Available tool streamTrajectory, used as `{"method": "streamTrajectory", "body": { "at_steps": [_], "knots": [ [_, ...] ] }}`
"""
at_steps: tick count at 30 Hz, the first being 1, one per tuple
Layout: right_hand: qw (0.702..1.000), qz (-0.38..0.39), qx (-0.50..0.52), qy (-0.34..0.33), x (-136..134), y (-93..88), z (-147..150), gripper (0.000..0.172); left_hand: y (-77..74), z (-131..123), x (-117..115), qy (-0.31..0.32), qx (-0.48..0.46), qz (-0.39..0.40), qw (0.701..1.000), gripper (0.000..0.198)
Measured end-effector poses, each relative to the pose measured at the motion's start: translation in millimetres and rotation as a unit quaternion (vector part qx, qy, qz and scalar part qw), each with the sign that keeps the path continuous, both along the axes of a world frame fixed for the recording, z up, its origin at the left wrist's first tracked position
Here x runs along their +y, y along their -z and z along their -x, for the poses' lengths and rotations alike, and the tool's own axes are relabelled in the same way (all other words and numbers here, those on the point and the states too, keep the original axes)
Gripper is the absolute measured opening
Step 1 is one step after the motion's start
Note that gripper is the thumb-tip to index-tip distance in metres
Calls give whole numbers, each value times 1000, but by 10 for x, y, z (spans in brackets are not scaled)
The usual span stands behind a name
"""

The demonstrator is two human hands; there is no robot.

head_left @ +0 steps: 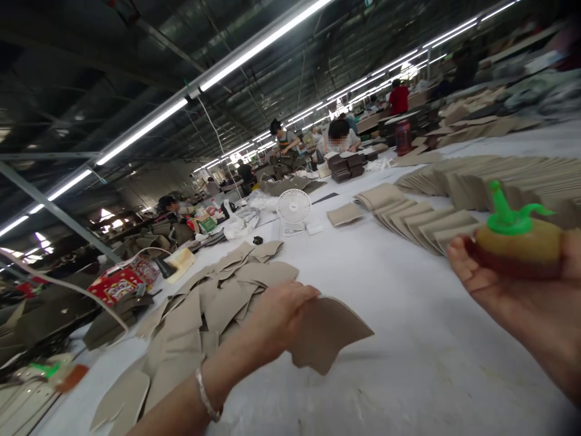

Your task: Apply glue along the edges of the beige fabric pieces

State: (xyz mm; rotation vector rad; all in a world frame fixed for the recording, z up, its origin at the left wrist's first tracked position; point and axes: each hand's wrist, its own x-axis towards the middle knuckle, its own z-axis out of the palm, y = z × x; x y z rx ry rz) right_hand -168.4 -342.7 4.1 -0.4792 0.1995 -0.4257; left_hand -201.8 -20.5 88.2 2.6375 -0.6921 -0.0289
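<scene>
My left hand (pixel 279 318) is closed on a tan cut piece of material (pixel 329 339), held just above the white table (pixel 399 303). Behind it lies a loose heap of the same tan pieces (pixel 218 297). My right hand (pixel 521 303) is at the right edge, fingers curled under a small glue bottle (pixel 520 245) with amber contents and a green nozzle cap. A bracelet sits on my left wrist.
Fanned rows of tan pieces (pixel 422 218) run along the right. A small white fan (pixel 293 209) stands mid-table. A red box (pixel 118 281) and another glue bottle (pixel 61 372) lie at left. Other people work at tables farther back.
</scene>
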Motion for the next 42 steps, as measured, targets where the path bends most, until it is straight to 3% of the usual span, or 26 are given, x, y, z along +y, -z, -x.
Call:
{"method": "streamTrajectory", "body": {
  "at_steps": [4,7,9,11,14,18,20,24,32,37,42],
  "knots": [
    [996,-86,-4,-32,67,-131,72,35,-10,-109,34,8,168,54,984,24],
    [995,-92,10,-24,77,-178,107,35,98,-216,31,23,220,-18,975,28],
    [995,-93,23,-22,72,-180,103,36,180,-256,-30,29,220,-84,971,31],
    [995,-90,22,-26,65,-166,83,36,275,-249,-134,12,155,-129,979,30],
    [997,-77,8,-26,73,-137,42,36,469,-121,-304,-76,33,-156,984,28],
    [998,-66,-11,-18,122,-108,10,39,789,187,-438,-114,121,-179,970,36],
    [998,-60,-22,-27,149,-91,17,31,909,313,-471,-123,137,-189,964,37],
    [998,4,-45,-44,184,-19,45,3,980,381,-530,-151,124,-200,960,37],
    [985,128,10,-114,419,105,128,28,953,281,-567,-159,125,-233,951,53],
    [961,217,29,-171,507,117,386,48,955,341,-315,-102,76,-232,965,35],
    [904,396,49,-154,502,242,648,57,958,322,-48,-55,68,-167,982,48]
  ]
}}
